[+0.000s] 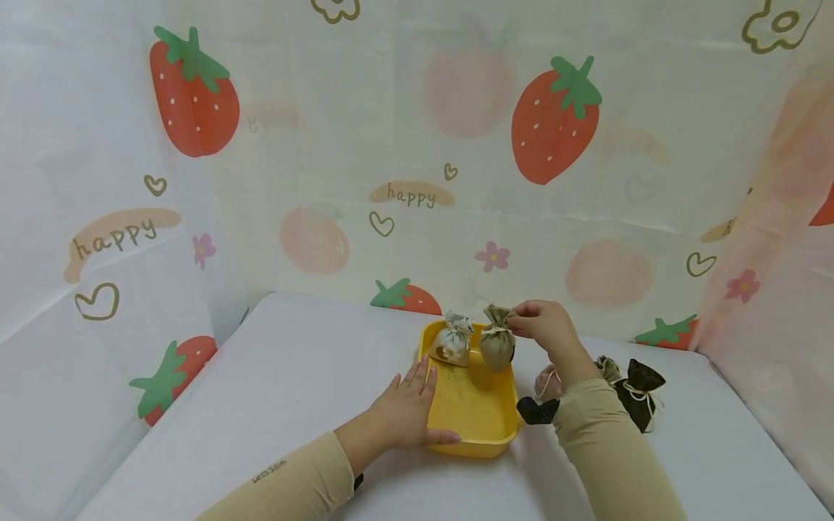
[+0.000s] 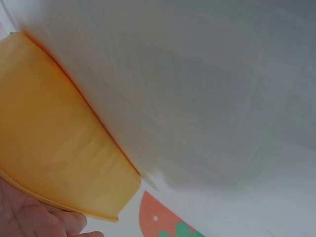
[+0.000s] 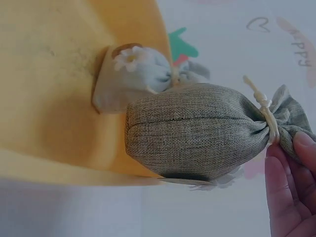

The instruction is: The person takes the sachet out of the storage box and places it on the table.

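The fingers (image 3: 289, 187) of the right hand (image 1: 544, 327) pinch the gathered, tied top of an olive-green woven drawstring pouch (image 1: 497, 340), just right of the frame's centre in the head view. The pouch hangs upright from that pinch over the far right corner of a shallow yellow plastic tray (image 1: 478, 420); whether its base touches the tray floor cannot be told. Just left of it, in the tray's far left corner, sits a pale blue-grey cloth pouch with a white flower (image 1: 454, 340), near but apart from the olive one.

The left hand (image 1: 407, 412) lies flat at the tray's left side, fingers straight and close together along the rim, thumb stretched across the near rim. In the left wrist view the tray's yellow wall fills the left of the frame, with the hand at the lower left corner.

Right of the tray, on the white surface (image 1: 293, 376), lie a pinkish pouch (image 1: 546, 383), a dark brown pouch with a cream cord (image 1: 641, 394) and a small black piece (image 1: 537, 411), partly hidden by the right forearm.
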{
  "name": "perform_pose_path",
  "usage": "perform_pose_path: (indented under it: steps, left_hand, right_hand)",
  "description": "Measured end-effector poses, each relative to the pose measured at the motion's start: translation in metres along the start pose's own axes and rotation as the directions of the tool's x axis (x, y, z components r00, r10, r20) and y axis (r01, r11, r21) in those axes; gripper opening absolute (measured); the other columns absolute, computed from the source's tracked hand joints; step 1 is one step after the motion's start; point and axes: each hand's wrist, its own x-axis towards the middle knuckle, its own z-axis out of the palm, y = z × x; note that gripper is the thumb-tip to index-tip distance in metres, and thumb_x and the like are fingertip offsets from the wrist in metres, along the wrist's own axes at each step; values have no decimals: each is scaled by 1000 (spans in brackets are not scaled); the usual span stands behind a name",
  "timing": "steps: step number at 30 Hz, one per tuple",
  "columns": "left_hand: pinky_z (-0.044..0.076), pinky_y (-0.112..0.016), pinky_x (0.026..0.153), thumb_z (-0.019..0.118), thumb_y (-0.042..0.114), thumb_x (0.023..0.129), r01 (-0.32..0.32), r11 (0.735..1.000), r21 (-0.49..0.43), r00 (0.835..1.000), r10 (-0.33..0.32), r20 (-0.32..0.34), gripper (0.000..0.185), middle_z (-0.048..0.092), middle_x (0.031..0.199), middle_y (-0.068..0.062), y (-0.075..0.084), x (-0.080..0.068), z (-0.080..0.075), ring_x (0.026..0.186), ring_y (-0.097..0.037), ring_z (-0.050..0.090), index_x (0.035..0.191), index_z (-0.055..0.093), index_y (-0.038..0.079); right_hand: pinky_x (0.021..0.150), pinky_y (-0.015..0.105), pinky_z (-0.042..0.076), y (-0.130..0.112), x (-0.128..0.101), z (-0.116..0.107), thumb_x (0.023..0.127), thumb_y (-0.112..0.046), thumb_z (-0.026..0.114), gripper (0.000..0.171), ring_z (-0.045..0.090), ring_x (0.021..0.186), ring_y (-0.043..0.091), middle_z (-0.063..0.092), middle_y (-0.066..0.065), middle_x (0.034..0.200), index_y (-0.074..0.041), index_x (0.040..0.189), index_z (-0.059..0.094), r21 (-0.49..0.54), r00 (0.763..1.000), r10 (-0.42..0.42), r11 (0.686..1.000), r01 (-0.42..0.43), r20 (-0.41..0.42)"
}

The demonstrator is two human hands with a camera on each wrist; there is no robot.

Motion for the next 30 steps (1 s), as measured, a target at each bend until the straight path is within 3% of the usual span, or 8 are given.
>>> perform_pose_path:
  steps: [11,17,24,30]
  left_hand:
    - [21,-49,107,29,88,66,1,1000,-3,1000,-1,-5,118,3,152,-17,0,2,2,139,-28,10,146,14,3]
    - [20,-49,107,29,88,65,3,1000,-5,1000,-3,-2,119,2,152,-17,-1,1,2,139,-28,10,146,13,3]
    - [20,-49,107,30,87,66,8,1000,-13,1000,-8,5,118,3,152,-17,0,0,0,139,-29,11,146,14,2]
    - [20,-49,107,30,87,66,8,1000,-15,1000,-7,8,118,2,152,-17,1,0,0,139,-28,9,146,13,2]
  right_hand:
    - [83,34,49,-5,-13,-15,87,-16,64,24,65,91,23,64,10,97,0,105,63,-8,998,-53,999,53,20]
    - [87,40,47,-7,-26,-26,87,-21,63,25,65,94,22,65,11,103,-4,105,64,-75,996,-89,993,91,27]
    - [76,33,50,-5,-40,-39,88,-25,63,28,65,94,19,66,9,104,-5,107,64,-120,996,-84,989,85,20]
    - [76,38,51,0,-49,-47,87,-23,64,28,65,87,17,68,6,94,-1,105,64,-111,995,-98,989,100,22]
